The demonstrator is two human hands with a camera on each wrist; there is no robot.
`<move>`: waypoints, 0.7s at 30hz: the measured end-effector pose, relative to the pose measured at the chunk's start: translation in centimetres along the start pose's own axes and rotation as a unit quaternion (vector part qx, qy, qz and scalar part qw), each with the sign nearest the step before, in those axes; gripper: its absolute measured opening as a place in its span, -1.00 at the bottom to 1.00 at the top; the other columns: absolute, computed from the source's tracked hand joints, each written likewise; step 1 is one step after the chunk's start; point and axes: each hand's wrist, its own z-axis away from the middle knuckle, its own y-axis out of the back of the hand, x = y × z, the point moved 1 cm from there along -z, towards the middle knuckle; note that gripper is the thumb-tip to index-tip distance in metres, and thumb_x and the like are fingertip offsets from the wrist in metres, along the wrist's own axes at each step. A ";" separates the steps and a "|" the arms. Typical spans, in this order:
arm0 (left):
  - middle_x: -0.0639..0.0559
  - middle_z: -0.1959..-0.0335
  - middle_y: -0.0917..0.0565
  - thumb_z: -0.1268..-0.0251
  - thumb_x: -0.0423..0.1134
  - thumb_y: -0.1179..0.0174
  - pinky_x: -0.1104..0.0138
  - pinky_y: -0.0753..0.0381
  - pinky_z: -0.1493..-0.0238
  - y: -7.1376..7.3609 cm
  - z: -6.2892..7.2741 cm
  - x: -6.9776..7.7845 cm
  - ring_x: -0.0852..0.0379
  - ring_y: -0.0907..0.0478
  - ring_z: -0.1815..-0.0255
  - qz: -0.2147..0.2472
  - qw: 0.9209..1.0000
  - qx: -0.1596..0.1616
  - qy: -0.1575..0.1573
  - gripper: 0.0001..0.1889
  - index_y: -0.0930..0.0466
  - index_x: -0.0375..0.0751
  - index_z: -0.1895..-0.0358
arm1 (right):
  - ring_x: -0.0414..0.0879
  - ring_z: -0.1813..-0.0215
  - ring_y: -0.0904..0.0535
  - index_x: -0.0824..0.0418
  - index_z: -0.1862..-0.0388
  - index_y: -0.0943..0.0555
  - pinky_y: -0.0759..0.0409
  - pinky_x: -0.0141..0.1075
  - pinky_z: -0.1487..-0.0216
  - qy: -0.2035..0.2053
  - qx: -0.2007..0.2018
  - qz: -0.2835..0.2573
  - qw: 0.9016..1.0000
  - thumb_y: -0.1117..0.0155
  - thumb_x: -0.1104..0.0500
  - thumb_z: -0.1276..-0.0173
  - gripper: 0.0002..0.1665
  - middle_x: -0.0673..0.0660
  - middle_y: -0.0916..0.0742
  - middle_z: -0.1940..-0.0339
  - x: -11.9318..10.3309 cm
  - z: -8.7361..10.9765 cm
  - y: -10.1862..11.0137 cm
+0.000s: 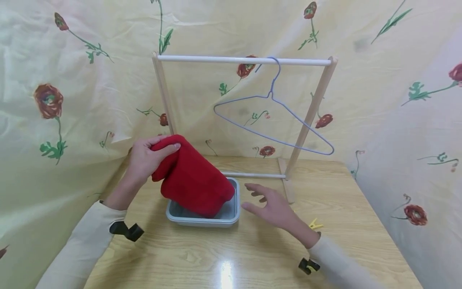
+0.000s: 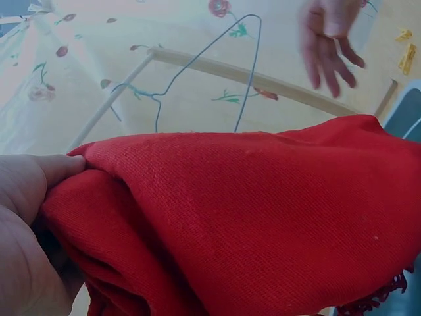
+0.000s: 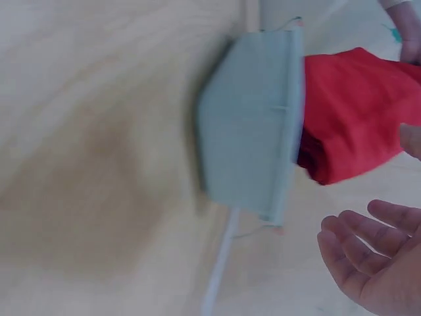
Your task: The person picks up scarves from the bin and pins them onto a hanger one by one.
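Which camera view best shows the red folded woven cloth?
The head view: the red folded woven cloth appears uncropped. The left wrist view shows its weave closely but cropped; the right wrist view shows it blurred and cropped.

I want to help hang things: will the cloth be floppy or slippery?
Probably floppy: the cloth folds over in the left hand and droops toward the box. Likely not very slippery, since its weave looks textured close up.

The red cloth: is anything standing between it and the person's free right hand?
Nothing visible: in the right wrist view, only open air separates the right hand from the red cloth, which the left hand holds. The basin sits below the cloth.
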 end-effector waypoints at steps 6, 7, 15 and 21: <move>-0.12 -0.10 -0.67 -0.30 0.06 -0.41 0.31 -0.74 0.19 0.0 0.3 0.4 -0.10 -0.62 0.03 0.003 1.000 -0.003 -0.007 -0.48 -0.67 -0.09 -0.25 | 0.02 -0.17 -0.68 0.13 -0.40 -0.55 -0.70 -0.08 -0.02 0.032 0.034 0.013 0.999 -0.44 -0.07 -0.37 -0.32 0.07 -0.70 -0.27 -2.6 -0.6 3.4; -0.12 -0.10 -0.66 -0.30 0.06 -0.41 0.31 -0.74 0.19 0.0 0.3 0.5 -0.10 -0.62 0.02 0.005 1.000 -0.003 -0.008 -0.48 -0.67 -0.09 -0.25 | 0.02 -0.18 -0.68 0.13 -0.39 -0.55 -0.70 -0.08 -0.02 0.035 0.039 0.014 0.999 -0.46 -0.06 -0.36 -0.32 0.06 -0.71 -0.26 -3.1 -0.7 4.1; -0.10 -0.09 -0.67 -0.31 0.03 -0.41 0.29 -0.75 0.18 -0.3 0.4 1.0 -0.09 -0.62 0.03 0.016 1.000 -0.005 -0.014 -0.49 -0.67 -0.09 -0.25 | -0.07 -0.12 -0.69 0.14 -0.30 -0.62 -0.72 -0.22 0.02 0.060 0.100 0.002 0.993 -0.51 0.08 -0.32 -0.42 0.05 -0.76 -0.16 -5.6 -2.6 9.0; -0.09 -0.05 -0.69 -0.31 0.01 -0.41 0.28 -0.75 0.18 -0.7 0.2 1.3 -0.08 -0.64 0.06 0.024 0.999 -0.011 -0.025 -0.51 -0.68 -0.10 -0.25 | -0.29 0.00 -0.69 0.17 -0.20 -0.69 -0.65 -0.50 0.09 0.110 0.168 0.017 0.980 -0.53 0.19 -0.28 -0.51 0.06 -0.82 0.00 -6.8 -3.9 11.8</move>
